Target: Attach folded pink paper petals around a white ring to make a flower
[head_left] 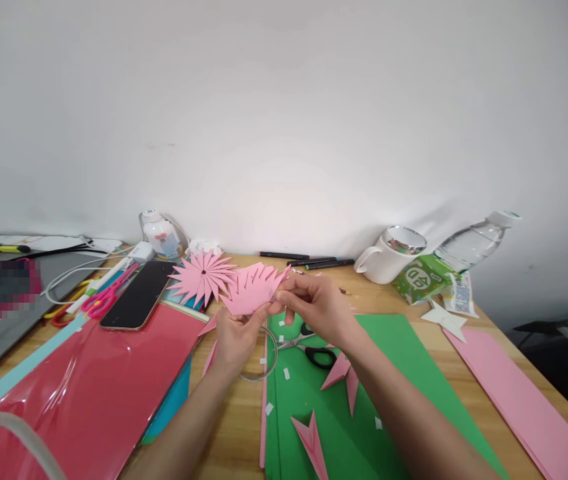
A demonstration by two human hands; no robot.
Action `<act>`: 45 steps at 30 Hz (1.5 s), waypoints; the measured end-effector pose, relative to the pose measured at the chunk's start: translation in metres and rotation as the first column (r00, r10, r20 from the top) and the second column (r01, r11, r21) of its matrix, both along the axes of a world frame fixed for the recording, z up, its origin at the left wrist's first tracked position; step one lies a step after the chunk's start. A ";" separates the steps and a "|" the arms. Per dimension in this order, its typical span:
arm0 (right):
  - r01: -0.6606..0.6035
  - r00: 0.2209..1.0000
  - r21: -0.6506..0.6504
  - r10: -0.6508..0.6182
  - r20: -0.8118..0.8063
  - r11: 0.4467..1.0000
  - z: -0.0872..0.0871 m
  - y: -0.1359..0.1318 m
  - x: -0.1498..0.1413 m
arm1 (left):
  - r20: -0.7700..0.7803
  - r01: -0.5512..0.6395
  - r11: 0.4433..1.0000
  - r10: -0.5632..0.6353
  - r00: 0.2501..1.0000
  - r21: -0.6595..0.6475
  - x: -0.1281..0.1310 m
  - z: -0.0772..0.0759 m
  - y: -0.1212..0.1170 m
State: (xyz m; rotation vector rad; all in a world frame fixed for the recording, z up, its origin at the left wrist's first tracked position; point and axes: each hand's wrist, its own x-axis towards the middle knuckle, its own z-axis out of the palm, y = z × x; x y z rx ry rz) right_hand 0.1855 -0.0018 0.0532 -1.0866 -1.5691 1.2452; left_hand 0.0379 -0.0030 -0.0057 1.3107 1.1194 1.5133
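Observation:
Between my two hands is a pink folded-paper fan (pixel 251 293) made of overlapping pointed pieces. My left hand (pixel 241 330) pinches its lower edge from below. At its right end, the fingers of my right hand (pixel 311 303) are closed on the paper; their tips partly hide it. Left of the fan stands a finished-looking pink paper pinwheel star (pixel 204 273) with many points. Loose folded pink paper pieces (pixel 310 437) lie on the green paper (pixel 389 353) below my hands. Black-handled scissors (pixel 320 357) rest there too, beside a roll of tape (pixel 274 373).
A black phone (pixel 139 293) and pink scissors (pixel 109 293) lie left, by a red plastic-covered pack (pixel 84 380). At the back stand a white bottle (pixel 161 235), pens (pixel 284 255), a white mug (pixel 389 260), a green box (pixel 421 280) and a tilted water bottle (pixel 479 240). Pink strips (pixel 519 400) lie right.

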 end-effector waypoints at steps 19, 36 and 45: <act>0.082 0.996 -0.049 -0.083 -0.018 0.995 0.000 -0.002 -0.007 | 0.049 -0.045 0.999 0.043 0.998 0.026 0.005 0.010 -0.002; -0.012 0.999 -0.021 0.013 0.049 1.000 0.005 -0.002 0.001 | 0.101 0.115 0.992 -0.109 0.989 -0.053 0.001 0.004 0.001; 0.023 0.988 0.034 -0.028 0.153 0.999 0.008 -0.005 0.001 | 0.130 0.192 0.978 -0.181 0.975 -0.077 -0.001 0.001 0.002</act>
